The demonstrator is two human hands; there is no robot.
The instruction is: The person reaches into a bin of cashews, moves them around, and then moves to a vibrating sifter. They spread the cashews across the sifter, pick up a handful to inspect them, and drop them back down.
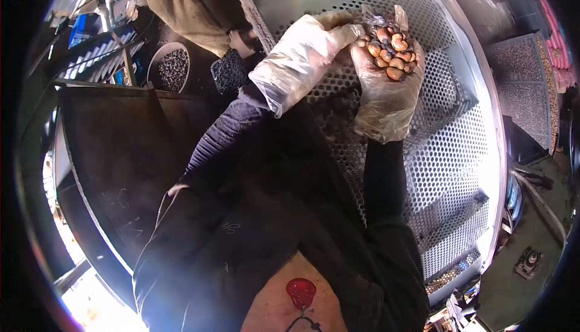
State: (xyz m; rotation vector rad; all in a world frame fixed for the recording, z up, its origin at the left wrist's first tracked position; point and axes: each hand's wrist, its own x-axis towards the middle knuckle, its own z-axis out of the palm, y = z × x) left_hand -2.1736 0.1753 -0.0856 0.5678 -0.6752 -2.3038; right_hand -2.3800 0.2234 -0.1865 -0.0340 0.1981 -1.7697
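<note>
My right hand (389, 99), in a thin translucent glove, is cupped palm up around a heap of glossy brown-orange nuts (396, 61) with dark bits among them. At its left edge is my left hand (308, 54), also gloved. The left fingertips are bent together beside the nuts; what they pinch, if anything, is too small to name. Beyond the nuts a crumpled dark, shiny scrap and a pale, wood-like piece (400, 18) stick up. Both hands are above a perforated metal tray (447, 157).
A bucket (188, 60) of dark pieces stands at the upper left, near brown sacking (187, 6) and a wooden stick (257, 21). A blackened block (229, 72) lies beside my left wrist. At the right are a mesh-like panel (522, 84) and a greenish surface (513, 271).
</note>
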